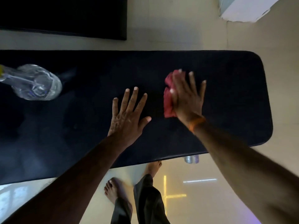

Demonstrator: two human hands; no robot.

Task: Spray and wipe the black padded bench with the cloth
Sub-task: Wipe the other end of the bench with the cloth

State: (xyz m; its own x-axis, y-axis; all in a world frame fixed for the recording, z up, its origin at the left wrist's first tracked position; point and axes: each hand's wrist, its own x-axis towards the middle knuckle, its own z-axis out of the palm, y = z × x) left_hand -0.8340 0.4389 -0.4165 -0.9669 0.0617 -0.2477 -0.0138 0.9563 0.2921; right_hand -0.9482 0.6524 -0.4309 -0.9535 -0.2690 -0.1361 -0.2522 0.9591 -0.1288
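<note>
Head view: black padded bench [226,97], matte smooth top with rounded corners, runs across the frame. Red cloth [168,101], crumpled and soft, lies on the bench's right half. Right hand [187,101] presses flat on it, fingers straight and spread, motion-blurred; orange wristband [196,123] on the wrist. Left hand [127,117] rests palm-down on the bare pad just left of the cloth, fingers apart. Clear plastic spray bottle [37,83], yellow part at the frame edge, stands on the bench far left. Glossy pale floor [178,38]; bare feet [111,189] below.
</note>
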